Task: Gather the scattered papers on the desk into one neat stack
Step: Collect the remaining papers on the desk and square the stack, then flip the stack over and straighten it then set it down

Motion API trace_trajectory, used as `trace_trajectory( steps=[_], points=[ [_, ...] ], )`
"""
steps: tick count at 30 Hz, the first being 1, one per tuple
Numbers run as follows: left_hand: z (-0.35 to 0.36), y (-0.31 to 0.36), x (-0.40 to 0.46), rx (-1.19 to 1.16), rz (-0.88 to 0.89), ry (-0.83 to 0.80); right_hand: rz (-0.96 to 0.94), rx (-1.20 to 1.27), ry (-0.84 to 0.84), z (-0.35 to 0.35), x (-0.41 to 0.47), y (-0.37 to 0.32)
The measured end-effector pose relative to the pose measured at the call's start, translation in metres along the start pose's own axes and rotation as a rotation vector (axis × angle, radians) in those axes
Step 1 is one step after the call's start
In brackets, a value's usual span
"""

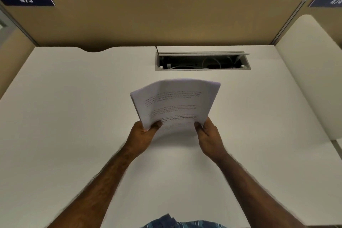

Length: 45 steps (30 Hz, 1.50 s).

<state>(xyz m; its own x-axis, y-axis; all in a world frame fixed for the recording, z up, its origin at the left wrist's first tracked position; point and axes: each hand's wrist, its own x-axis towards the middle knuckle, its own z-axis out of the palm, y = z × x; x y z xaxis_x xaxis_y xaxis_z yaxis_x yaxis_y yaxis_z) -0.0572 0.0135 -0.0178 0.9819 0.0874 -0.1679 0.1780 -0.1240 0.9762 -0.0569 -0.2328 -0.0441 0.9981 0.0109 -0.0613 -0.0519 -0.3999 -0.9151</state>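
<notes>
A stack of white printed papers (175, 102) is held up above the middle of the white desk (74, 116), tilted away from me with its top edge curling back. My left hand (143, 134) grips the stack's lower left corner, thumb on the front sheet. My right hand (209, 135) grips the lower right corner the same way. The sheets lie together as one bundle with edges roughly aligned. No loose papers show elsewhere on the desk.
An open cable tray (202, 61) with white cables is cut into the desk behind the papers. A tan partition wall (157, 18) closes the back, with number signs at both ends and plants on top. A white side panel (312, 79) stands at right.
</notes>
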Motion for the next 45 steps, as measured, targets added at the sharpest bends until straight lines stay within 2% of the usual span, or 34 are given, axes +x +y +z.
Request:
trace_trajectory(
  steps=[3,5,8,11,13,15,20,25,29,33,36,40,45],
  points=[
    [-0.003,0.001,-0.003,-0.043,-0.005,-0.044,0.025,0.024,0.035,-0.004,0.0,0.005],
    [-0.003,0.002,-0.004,-0.133,-0.021,-0.015,0.095,0.073,0.107,-0.005,-0.001,0.006],
    [-0.001,0.001,-0.003,-0.341,-0.032,0.027,0.257,0.353,0.189,-0.002,-0.006,0.004],
    [0.006,-0.003,-0.005,-0.567,-0.057,-0.009,0.345,0.764,0.032,0.009,-0.013,-0.005],
    [0.014,-0.005,-0.008,-0.638,-0.054,-0.035,0.32,0.909,-0.056,0.019,-0.019,-0.013],
    [0.022,-0.009,-0.011,-0.674,-0.056,-0.041,0.284,0.97,-0.064,0.026,-0.021,-0.02],
    [0.026,-0.014,-0.012,-0.706,-0.111,-0.065,0.258,0.797,0.037,0.023,-0.011,-0.025],
    [-0.01,-0.003,0.003,-0.708,-0.106,0.062,0.129,0.608,0.115,-0.016,0.001,-0.02],
    [-0.051,0.007,0.02,-0.498,-0.027,0.15,0.046,0.446,0.115,-0.053,0.009,-0.017],
    [-0.055,0.016,0.022,-0.201,0.077,0.065,-0.018,0.257,0.089,-0.064,0.008,-0.021],
    [-0.043,0.017,0.019,-0.06,0.131,0.052,-0.082,0.226,0.093,-0.059,0.006,-0.021],
    [-0.038,0.005,0.019,0.003,0.119,0.122,-0.096,0.272,0.135,-0.048,0.003,-0.01],
    [-0.024,-0.035,0.013,0.178,0.016,0.125,0.049,0.251,0.113,-0.029,0.004,0.015]
  ],
)
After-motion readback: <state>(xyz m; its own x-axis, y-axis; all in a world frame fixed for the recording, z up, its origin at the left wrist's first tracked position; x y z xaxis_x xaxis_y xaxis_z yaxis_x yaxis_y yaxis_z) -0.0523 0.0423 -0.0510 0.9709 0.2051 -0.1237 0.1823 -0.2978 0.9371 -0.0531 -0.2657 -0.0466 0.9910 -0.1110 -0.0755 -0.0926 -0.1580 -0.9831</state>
